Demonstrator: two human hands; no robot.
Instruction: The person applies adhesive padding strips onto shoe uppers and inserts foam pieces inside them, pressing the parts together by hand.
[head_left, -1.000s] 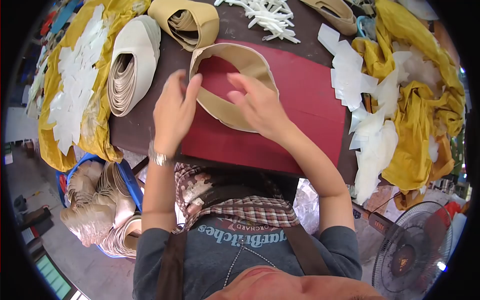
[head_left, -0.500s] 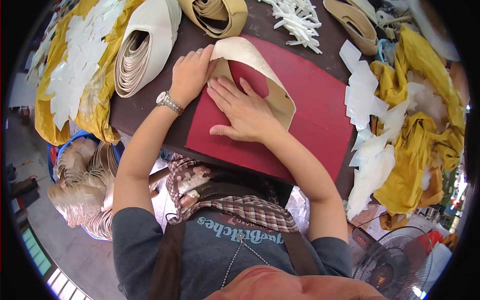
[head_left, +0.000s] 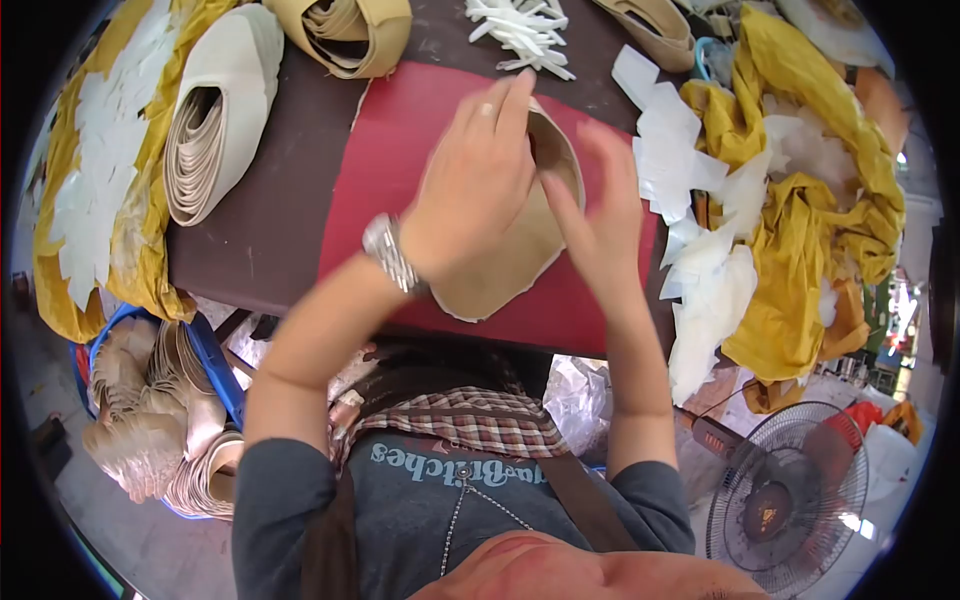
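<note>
A tan sheet piece (head_left: 505, 265) with pale edges lies on the red board (head_left: 375, 180), its far part curling up into a loop. My left hand (head_left: 480, 175), with a ring and a wristwatch, covers the left and upper part of this piece. Its fingers point away at the far rim; motion blur and the back of the hand hide whether they grip. On the right side, my right hand (head_left: 605, 225) is blurred, fingers raised and thumb apart. Its thumb tip is close to the curled rim; whether it touches I cannot tell.
White rolled pieces (head_left: 225, 115) and a tan roll (head_left: 345, 35) stand at the back left. White strips (head_left: 520, 35) are piled at the back. Translucent sheets (head_left: 690, 190) and yellow plastic (head_left: 790, 270) line the right edge. A fan (head_left: 785, 500) stands lower right.
The tan piece has turned, and its broad end now faces my body. My left hand has moved right across it. My right hand has lifted off and shifted to its right side.
</note>
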